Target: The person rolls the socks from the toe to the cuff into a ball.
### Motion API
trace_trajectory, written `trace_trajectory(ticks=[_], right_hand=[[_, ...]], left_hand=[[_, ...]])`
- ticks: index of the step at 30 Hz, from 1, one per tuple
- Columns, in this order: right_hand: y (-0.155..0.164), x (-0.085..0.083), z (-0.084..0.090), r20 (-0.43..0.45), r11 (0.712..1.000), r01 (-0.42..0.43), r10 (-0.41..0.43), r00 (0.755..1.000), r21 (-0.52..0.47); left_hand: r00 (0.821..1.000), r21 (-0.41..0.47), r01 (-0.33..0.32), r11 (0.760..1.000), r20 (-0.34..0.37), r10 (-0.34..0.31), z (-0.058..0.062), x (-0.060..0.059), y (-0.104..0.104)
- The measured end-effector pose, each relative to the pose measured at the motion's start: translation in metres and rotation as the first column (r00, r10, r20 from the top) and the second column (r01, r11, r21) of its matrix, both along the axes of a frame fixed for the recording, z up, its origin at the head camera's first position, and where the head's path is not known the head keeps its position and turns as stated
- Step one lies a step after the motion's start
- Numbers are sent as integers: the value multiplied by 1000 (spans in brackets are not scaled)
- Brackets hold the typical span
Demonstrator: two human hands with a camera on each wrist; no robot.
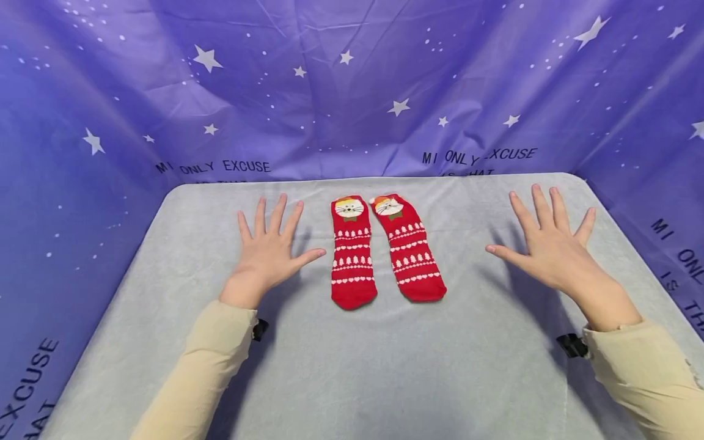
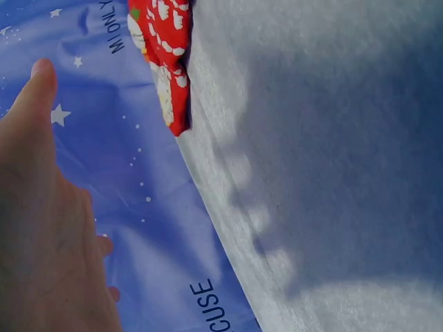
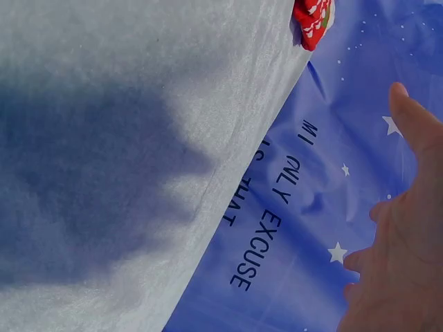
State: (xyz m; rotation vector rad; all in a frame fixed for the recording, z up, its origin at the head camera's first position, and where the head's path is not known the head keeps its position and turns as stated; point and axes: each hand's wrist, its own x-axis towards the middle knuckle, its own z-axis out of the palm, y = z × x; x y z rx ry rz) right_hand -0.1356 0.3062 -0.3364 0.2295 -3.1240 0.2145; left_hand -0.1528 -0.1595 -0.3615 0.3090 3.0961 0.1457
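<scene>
Two red socks with white tree and heart bands lie side by side on the table, their cuffs toward the back edge. The left sock [image 1: 353, 253] lies nearly straight; the right sock [image 1: 411, 250] slants, its toe toward the right. Each bears a white cat face and a green bow near the cuff. My left hand [image 1: 267, 250] hovers left of the socks with fingers spread, its thumb pointing toward the left sock. To the right, my right hand [image 1: 555, 250] is held over the table, fingers spread too, farther from the socks. Both hands hold nothing.
A grey cloth covers the table [image 1: 418, 366], which has rounded back corners. Behind it and along both sides hangs a purple-blue curtain [image 1: 352, 110] with white stars and black lettering. Dark shadows of the hands fall on the cloth.
</scene>
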Motion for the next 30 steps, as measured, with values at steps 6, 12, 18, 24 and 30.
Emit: trace_trajectory(ticks=[6,12,18,24,30], right_hand=[[-1,-1,1,2,1000,-1,1,1000,-16],[-3,-2,1,-5,1000,-9,9,1000,-17],[-8,-5,2,-1,1000,-4,4,1000,-20],[-13,-7,2,5,999,1,0,1000,-32],[-16,-9,2,19,999,-1,2,1000,-53]], left_hand=[[1000,-5,15,1000,-19,-15,-2,0,6],[999,3,40,999,-13,-39,-4,1,11],[999,23,49,999,-9,-49,-5,3,15],[999,33,53,998,0,-53,-6,5,18],[998,40,68,997,5,-68,-7,6,23]])
